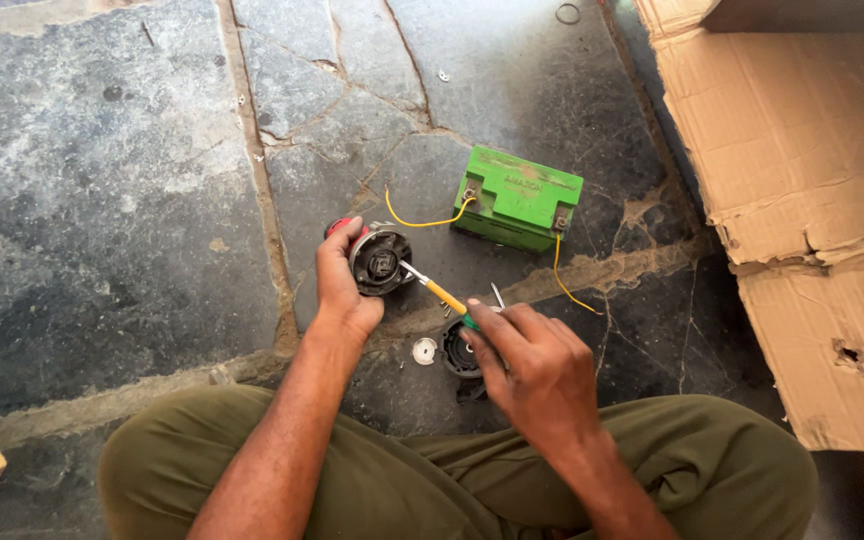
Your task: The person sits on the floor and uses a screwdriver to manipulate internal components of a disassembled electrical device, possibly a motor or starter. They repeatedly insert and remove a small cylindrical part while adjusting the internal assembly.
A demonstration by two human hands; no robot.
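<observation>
Item: round horn [380, 260] on the stone floor [102, 200], which I steady with my left hand [344, 290], fingers curled round its rim; my right hand [537, 365] pinches a screwdriver [439, 291], tip at the horn; black ring [459, 352] and white disc [424, 350] just beside; green battery [518, 197] with yellow wires [422, 220] beyond; cardboard [802, 180] at right.

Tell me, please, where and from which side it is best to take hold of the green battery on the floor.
Grip the green battery across its two long side walls, coming from above. Its box shape offers flat parallel faces there, while the near top corners carry terminals with yellow wires, best avoided.
</observation>
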